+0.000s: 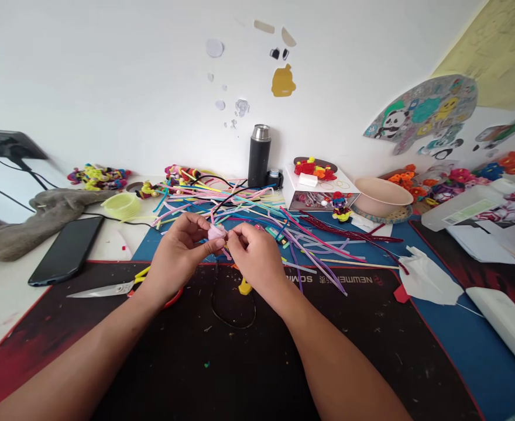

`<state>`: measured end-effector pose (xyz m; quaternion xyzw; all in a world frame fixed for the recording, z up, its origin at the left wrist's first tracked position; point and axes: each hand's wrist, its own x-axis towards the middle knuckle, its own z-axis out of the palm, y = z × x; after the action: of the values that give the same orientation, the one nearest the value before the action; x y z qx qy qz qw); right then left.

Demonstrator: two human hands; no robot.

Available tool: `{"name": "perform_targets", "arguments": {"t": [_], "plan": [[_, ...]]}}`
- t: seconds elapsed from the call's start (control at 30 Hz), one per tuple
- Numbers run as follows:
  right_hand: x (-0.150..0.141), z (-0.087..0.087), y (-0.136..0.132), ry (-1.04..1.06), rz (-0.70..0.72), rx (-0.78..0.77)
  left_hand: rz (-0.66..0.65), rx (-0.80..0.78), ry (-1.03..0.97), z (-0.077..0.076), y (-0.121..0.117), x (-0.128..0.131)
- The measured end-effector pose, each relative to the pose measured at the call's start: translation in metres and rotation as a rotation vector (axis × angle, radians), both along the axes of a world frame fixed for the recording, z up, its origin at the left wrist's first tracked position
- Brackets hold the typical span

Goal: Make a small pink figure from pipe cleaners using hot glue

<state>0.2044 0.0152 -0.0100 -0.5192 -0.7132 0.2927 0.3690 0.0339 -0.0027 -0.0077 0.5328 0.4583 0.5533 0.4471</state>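
Between my hands is a small pale pink piece (216,232), rounded like a tightly wound pipe cleaner. My left hand (176,251) pinches it from the left with thumb and fingers. My right hand (257,254) has its thumb and fingertips pressed together at the piece's right edge; exactly what they grip there is too small to make out. Just beyond both hands lies a loose heap of multicoloured pipe cleaners (222,196). Scissors (108,289) with yellow and red handles rest beside my left wrist, partly hidden by it.
A dark desk mat (187,368) covers the front, with a thin black loop (235,324) on it. At left lies a phone (67,248). Behind stand a black thermos (260,158), a white box (290,190) and a pinkish bowl (383,199). A bottle (463,204) leans at right.
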Motion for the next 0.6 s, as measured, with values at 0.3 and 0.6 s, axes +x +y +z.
{"name": "perform_targets", "arguments": {"t": [0.3, 0.6], "plan": [[0.0004, 0.0002, -0.0011, -0.035, 0.007, 0.015, -0.009, 0.002, -0.005, -0.0011, 0.0015, -0.0011], [0.0007, 0.0007, -0.0015, -0.027, 0.012, 0.012, -0.012, -0.031, -0.028, -0.0002, 0.0016, -0.0011]]}}
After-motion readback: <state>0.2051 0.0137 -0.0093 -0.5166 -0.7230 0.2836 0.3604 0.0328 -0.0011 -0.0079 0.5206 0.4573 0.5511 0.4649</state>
